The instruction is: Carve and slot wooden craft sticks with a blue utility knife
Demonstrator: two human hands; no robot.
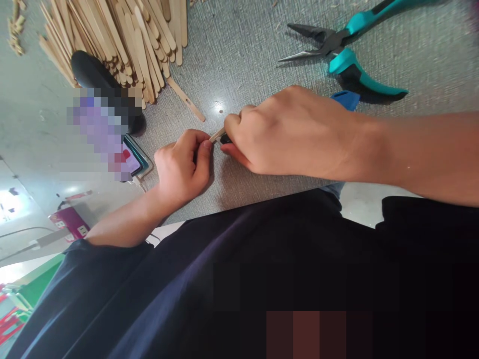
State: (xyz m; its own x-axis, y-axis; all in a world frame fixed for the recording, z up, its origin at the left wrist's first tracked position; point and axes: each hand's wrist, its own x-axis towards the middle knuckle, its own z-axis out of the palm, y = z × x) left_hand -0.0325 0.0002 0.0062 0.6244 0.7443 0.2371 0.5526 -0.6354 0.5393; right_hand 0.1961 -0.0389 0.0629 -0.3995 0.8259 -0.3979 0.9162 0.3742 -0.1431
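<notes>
Stick [216, 135] in left hand [182, 163]

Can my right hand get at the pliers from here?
Probably yes: the pliers lie uncovered just beyond the right hand, though its fingers are closed on something dark and would likely need freeing first.

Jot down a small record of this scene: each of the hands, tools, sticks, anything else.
Left hand: pinching a thin wooden stick
Right hand: closed around a dark object, mostly hidden
Pliers: teal and black, jaws open
Stick pile: many wooden pieces, overlapping
Slotted stick: at the pile's edge
Phone: partly blurred out
</notes>
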